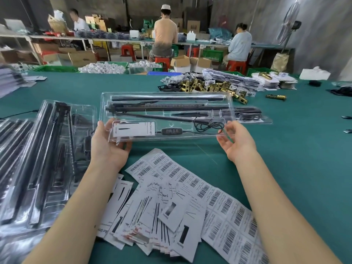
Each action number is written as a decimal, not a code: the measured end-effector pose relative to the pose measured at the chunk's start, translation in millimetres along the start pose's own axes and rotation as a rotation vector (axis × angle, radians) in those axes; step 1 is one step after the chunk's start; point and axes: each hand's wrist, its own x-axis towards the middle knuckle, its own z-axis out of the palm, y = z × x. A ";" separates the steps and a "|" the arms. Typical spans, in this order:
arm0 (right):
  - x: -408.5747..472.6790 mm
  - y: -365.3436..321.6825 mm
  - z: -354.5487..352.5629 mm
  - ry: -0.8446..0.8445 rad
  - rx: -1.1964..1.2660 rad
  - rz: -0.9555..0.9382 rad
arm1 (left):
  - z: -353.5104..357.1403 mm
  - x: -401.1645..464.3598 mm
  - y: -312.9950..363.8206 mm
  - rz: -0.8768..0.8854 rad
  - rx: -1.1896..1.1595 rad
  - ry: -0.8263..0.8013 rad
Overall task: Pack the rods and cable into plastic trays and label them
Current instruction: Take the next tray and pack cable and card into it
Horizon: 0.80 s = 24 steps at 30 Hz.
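clear plastic tray (227,101), landmark, above green desk (80,86): left of it, stacked filled trays (38,159); left hand (107,143) grips its left end, thumb on top; black rods (167,98) and cable (207,125) inside; right hand (236,141), fingers loosely curled, touches its right corner; below it, barcode label sheet (219,197).

Glossy clear plastic tray (106,100), matt black rods (167,98), paper labels (219,197), green cloth table (285,149)

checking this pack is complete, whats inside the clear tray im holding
Inside the clear plastic tray: long black rods, a coiled black cable with a button controller, and a printed card. The left hand covers the tray's near-left corner.
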 end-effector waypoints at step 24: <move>5.3 -3.3 -9.6 0.269 -0.521 -0.380 | 1.3 18.9 -5.8 0.004 0.376 0.072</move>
